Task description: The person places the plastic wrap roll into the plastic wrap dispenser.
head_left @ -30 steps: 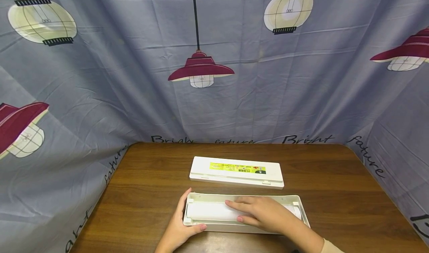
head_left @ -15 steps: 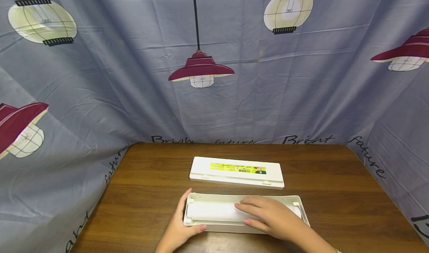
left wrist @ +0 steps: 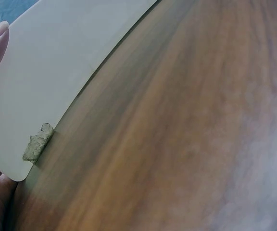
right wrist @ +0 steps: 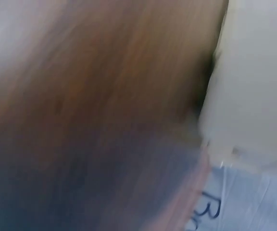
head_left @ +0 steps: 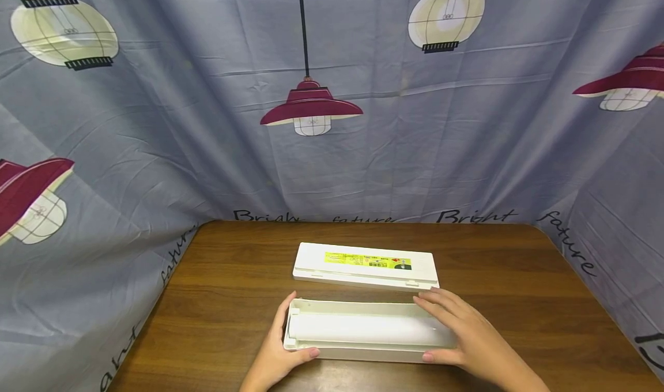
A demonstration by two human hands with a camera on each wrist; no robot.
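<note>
A long white box (head_left: 358,354) with no lid on sits near the front of the table, and a smooth white roll (head_left: 358,327) lies inside it. My left hand (head_left: 277,346) grips the box's left end, with its thumb on the front wall and a finger by the back left corner. Around the right end is my right hand (head_left: 467,337), thumb at the front wall and fingers across the back rim; it hides that end. In the right wrist view the box (right wrist: 254,86) is blurred. A ragged greyish patch (left wrist: 37,144) sticks to the box's edge in the left wrist view.
Behind the box lies its white lid (head_left: 365,265), bearing a yellow printed label (head_left: 368,260). The brown wooden table (head_left: 223,276) extends to both sides. A grey-blue curtain (head_left: 384,167) with printed lamps surrounds the table's back and sides.
My right hand has left the roll and moved right to the box's right end, its fingers spreading across the box's width. The left hand, box and lid have hardly moved.
</note>
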